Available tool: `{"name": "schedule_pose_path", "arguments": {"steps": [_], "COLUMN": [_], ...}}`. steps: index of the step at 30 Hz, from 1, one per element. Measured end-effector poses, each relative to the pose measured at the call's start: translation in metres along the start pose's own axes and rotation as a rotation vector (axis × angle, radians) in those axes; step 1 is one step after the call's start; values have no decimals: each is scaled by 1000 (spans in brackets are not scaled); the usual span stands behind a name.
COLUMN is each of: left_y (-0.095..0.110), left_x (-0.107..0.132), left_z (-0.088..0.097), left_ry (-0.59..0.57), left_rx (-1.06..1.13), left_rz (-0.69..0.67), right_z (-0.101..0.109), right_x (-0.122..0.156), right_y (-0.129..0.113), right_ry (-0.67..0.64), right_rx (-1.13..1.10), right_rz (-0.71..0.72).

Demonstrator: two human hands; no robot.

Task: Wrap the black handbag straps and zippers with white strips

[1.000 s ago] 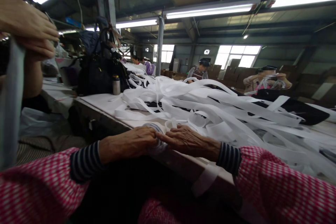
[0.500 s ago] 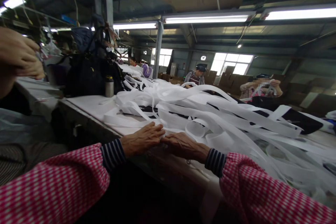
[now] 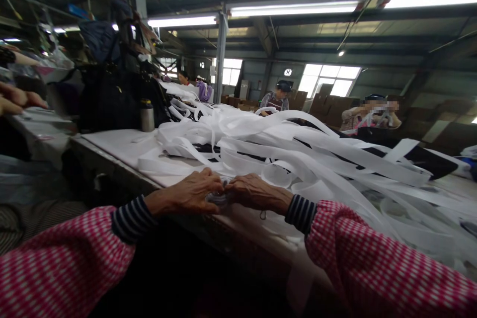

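At the near edge of a white table (image 3: 112, 140), a worker in red-checked sleeves bends both hands to a small pale roll (image 3: 219, 198). The left hand (image 3: 188, 191) is partly closed around it, thumb below and fingers above. The right hand (image 3: 259, 192) meets it from the right with fingers bent; its fingertips are hidden, and whether they grip cannot be told. Just beyond the hands, loose white strips (image 3: 276, 131) heap across the table toward the far side and the right, some lying over black cloth (image 3: 428, 161). At left, a bottle (image 3: 147, 117) stands near dark bags (image 3: 106, 97), and another person's hand (image 3: 18, 99) shows at the edge. Two co-workers, one in the far middle (image 3: 276, 100) and one at far right (image 3: 367, 117), are beyond the heap.
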State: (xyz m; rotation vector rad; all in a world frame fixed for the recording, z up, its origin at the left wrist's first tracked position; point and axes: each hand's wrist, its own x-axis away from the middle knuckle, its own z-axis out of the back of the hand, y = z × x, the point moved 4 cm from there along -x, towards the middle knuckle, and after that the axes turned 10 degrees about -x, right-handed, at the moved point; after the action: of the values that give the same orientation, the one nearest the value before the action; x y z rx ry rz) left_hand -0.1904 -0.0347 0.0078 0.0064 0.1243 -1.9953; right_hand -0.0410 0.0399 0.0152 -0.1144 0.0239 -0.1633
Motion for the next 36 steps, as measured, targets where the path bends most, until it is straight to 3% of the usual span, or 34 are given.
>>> {"name": "schedule_pose_path", "arguments": {"steps": [3,6,12,15,18,22,25,29,31,34,36], "left_y": [15,22,3,-19,-36,-31,-12,7,8,3,-2], "left_x": [-3,-6,0,16,36,46,30,2,-3,0,5], "left_z": [-9,-21,-26,-22,-20,-22,-26,-21,-15,-11,-13], "left_ry": [39,86,224,259,279,365,356,214,156,118,124], "left_rx": [-75,-4,205,305,401,425,333,169,164,229,290], "left_rz": [151,245,282,283,317,313,262,237,243,241,189], "right_z": [-5,-12,-23,-30,-35,-25,-14,13,19,4,-11], "right_x": [-1,9,55,74,81,82,78,72,66,49,38], "right_y": [0,-5,-21,-3,30,62,59,26,3,-20,-21], "right_ry": [34,109,278,307,262,226,212,470,523,330,181], "right_rx": [30,2,97,-44,-113,-36,-176,-319,-300,-281,-275], "right_rz": [27,18,-45,-160,-370,-623,-577,-376,-236,-108,-123]}}
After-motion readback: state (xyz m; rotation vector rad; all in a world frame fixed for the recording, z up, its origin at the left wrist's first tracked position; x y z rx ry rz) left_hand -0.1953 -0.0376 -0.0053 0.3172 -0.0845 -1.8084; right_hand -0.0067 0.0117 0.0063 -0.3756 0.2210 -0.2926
